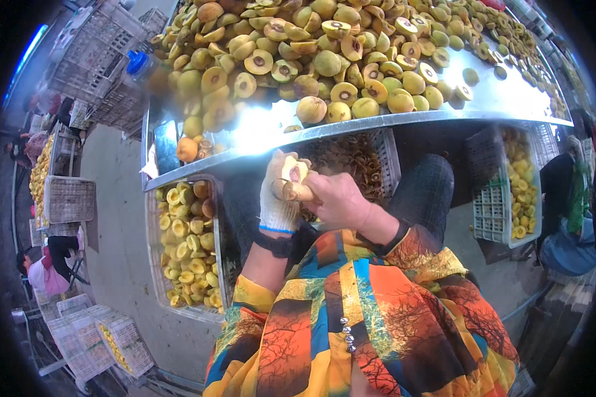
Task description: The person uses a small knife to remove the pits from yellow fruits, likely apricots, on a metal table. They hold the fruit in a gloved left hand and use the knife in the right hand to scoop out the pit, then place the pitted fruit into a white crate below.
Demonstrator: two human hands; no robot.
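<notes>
My left hand (278,200), in a white knit glove with a blue cuff edge, is closed around a cut peach half (295,169), its pale flesh and reddish pit hollow facing up. Pressed close against it, my bare right hand (340,198) is curled shut. Between the hands lies a short tan, rounded piece (294,192), like the end of a wooden handle; I cannot make out what it is. Both hands are above my lap, just in front of the metal table (364,121). On the table, halved and whole peaches (328,63) are heaped.
Left of my legs stands a crate of yellow peach halves (191,248). Under the table edge a crate holds brown scraps or pits (351,155). A white crate of halves (503,198) stands at right. Stacked crates (99,59) and a seated person (49,264) are at left.
</notes>
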